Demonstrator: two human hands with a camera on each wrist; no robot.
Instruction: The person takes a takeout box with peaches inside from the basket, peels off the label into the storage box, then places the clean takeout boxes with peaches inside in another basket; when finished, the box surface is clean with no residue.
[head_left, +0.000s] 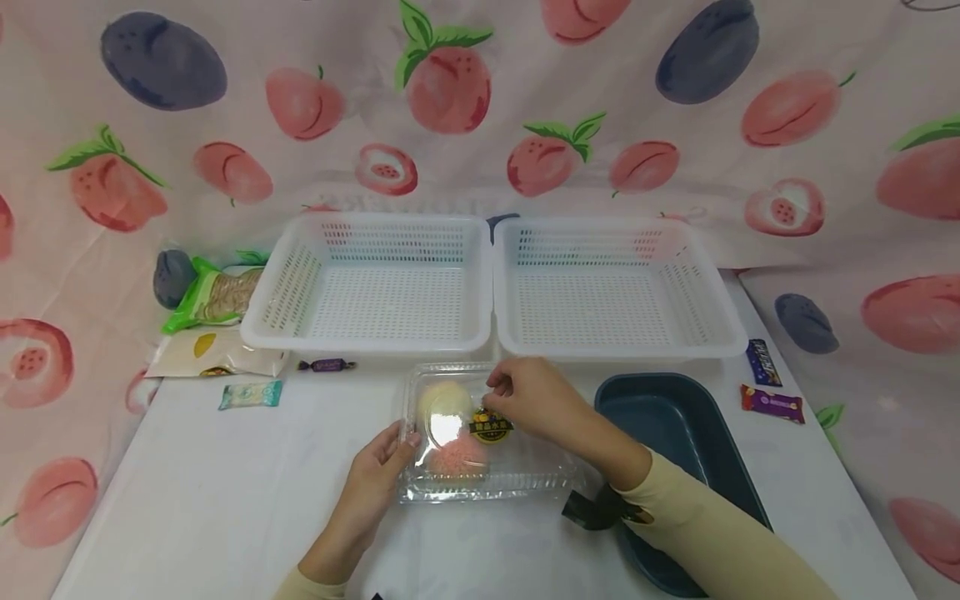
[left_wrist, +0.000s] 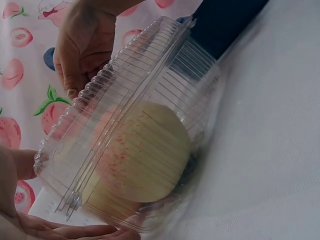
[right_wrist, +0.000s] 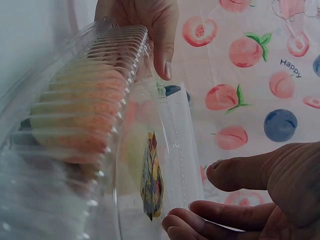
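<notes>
A clear plastic clamshell box (head_left: 525, 482) stands on the white table, its ribbed lid down. Inside lie two round, peach-like pieces, one pale yellow (head_left: 444, 402), the other pink-speckled (head_left: 459, 460). My left hand (head_left: 375, 475) grips the box's left side, thumb on the lid's edge and fingers lower down, as the left wrist view shows. Over the lid is my right hand (head_left: 536, 400), fingertips beside a black and gold sticker (head_left: 491, 426). In the right wrist view its thumb (right_wrist: 240, 172) stands apart from its loosely bent fingers, with nothing between; whether they touch the lid I cannot tell.
Two white perforated baskets (head_left: 367, 343) (head_left: 622, 346) stand behind the box. A dark blue tray (head_left: 678, 383) lies under my right forearm. Wrapped sweets (head_left: 251, 394) (head_left: 772, 404) and bags (head_left: 217, 350) lie at the sides. A black strap-like piece (head_left: 592, 510) hangs by my right wrist.
</notes>
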